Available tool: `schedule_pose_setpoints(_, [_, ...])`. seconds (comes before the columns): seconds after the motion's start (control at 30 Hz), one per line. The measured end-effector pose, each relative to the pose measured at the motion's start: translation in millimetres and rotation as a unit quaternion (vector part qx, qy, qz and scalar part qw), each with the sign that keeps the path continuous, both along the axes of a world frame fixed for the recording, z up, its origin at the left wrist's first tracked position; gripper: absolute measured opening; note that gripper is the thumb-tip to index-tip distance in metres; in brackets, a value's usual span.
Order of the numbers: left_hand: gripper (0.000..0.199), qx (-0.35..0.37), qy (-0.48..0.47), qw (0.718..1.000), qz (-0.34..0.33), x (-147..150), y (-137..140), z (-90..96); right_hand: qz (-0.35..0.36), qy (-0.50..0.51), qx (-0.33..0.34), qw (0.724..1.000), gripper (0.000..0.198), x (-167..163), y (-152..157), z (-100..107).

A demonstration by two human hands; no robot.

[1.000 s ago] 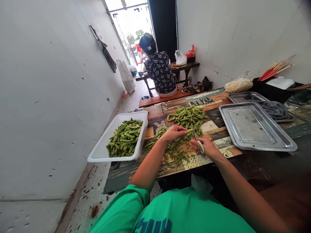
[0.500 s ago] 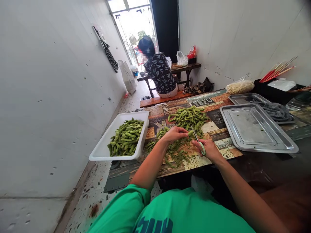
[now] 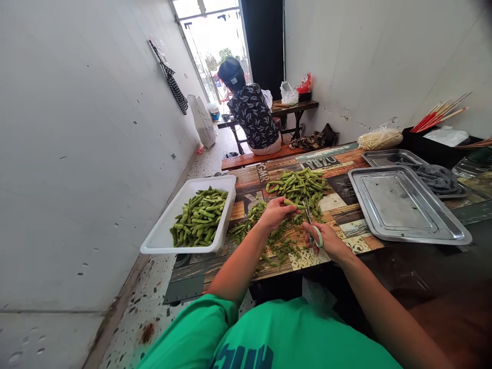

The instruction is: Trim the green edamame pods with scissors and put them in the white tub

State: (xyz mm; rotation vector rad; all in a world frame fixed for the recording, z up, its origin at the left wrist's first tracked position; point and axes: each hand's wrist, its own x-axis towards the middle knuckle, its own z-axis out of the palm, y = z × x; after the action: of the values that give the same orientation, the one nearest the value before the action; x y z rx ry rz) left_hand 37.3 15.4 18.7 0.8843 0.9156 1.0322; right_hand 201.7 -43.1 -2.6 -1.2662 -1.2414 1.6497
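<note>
My left hand (image 3: pixel 277 213) pinches a green edamame pod (image 3: pixel 295 204) over the table. Wrapped round the pale green handles of a pair of scissors (image 3: pixel 317 237) is my right hand (image 3: pixel 326 240). The blades point up and away, with their tips at the right end of the pod. Just beyond both hands lies a pile of edamame pods (image 3: pixel 302 183). Cut ends and scraps (image 3: pixel 282 248) are scattered below and left of my hands. To the left, a white plastic tub (image 3: pixel 161 238) holds a heap of pods (image 3: pixel 202 215).
On the right of the patterned table (image 3: pixel 188 277) lie a metal tray (image 3: pixel 407 200) and another tray behind it with a dark grey cloth (image 3: pixel 438 177). A bag of skewers (image 3: pixel 380 138) and a black box (image 3: pixel 415 141) stand farther back. A person (image 3: pixel 253 115) sits on a bench ahead.
The pod in my left hand now lies lengthwise, pointing right towards the blades. The scissors have turned more upright, and my right hand has shifted slightly.
</note>
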Motion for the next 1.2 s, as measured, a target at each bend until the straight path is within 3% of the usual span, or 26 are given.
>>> schedule_pose_setpoints(0.47, [0.031, 0.02, 0.016, 1.0, 0.008, 6, -9, -1.7, -0.002, -0.06, 0.016, 0.998, 0.045, 6, 7, -7])
schedule_pose_setpoints(0.57, [0.03, 0.054, 0.059, 0.996, 0.028, 6, -13, 0.0, 0.012, -0.095, 0.042, 0.995, 0.043, 7, 9, -9])
schedule_pose_setpoints(0.67, [0.023, 0.121, 0.187, 0.972, 0.079, -8, -22, 16.4, 0.004, -0.088, 0.027, 0.996, 0.043, 5, 9, -8])
schedule_pose_setpoints(0.73, [0.016, 0.179, 0.332, 0.913, 0.157, -33, -31, 36.5, -0.01, -0.065, -0.001, 0.998, 0.043, 6, 9, -9])
schedule_pose_setpoints(0.8, [0.012, 0.208, 0.474, 0.812, 0.271, -70, -40, 59.7, -0.031, -0.044, -0.019, 0.998, 0.043, 8, 10, -11])
schedule_pose_setpoints(0.87, [0.021, 0.183, 0.584, 0.698, 0.372, -109, -46, 79.7, -0.05, -0.025, -0.022, 0.998, 0.043, 12, 11, -13])
schedule_pose_setpoints(0.97, [0.042, 0.128, 0.714, 0.582, 0.369, -140, -44, 91.6, -0.077, 0.014, -0.024, 0.997, 0.045, 17, 11, -15])
schedule_pose_setpoints(1.0, [0.043, 0.127, 0.733, 0.561, 0.363, -137, -42, 89.2, -0.086, 0.025, -0.026, 0.996, 0.045, 18, 11, -15])
schedule_pose_setpoints(1.03, [0.042, 0.139, 0.74, 0.558, 0.348, -127, -40, 83.6, -0.093, 0.033, -0.028, 0.995, 0.045, 19, 11, -15])
schedule_pose_setpoints(1.07, [0.038, 0.165, 0.736, 0.574, 0.317, -111, -36, 75.0, -0.098, 0.04, -0.03, 0.994, 0.044, 19, 10, -14])
schedule_pose_setpoints(1.1, [0.032, 0.202, 0.721, 0.606, 0.269, -91, -32, 64.0, -0.1, 0.045, -0.032, 0.993, 0.043, 19, 9, -13])
schedule_pose_setpoints(1.17, [0.021, 0.268, 0.665, 0.69, 0.102, -46, -20, 37.6, -0.1, 0.05, -0.035, 0.993, 0.041, 20, 7, -12])
schedule_pose_setpoints(1.2, [0.016, 0.282, 0.639, 0.714, 0.051, -23, -13, 24.0, -0.099, 0.049, -0.034, 0.993, 0.041, 20, 6, -11])
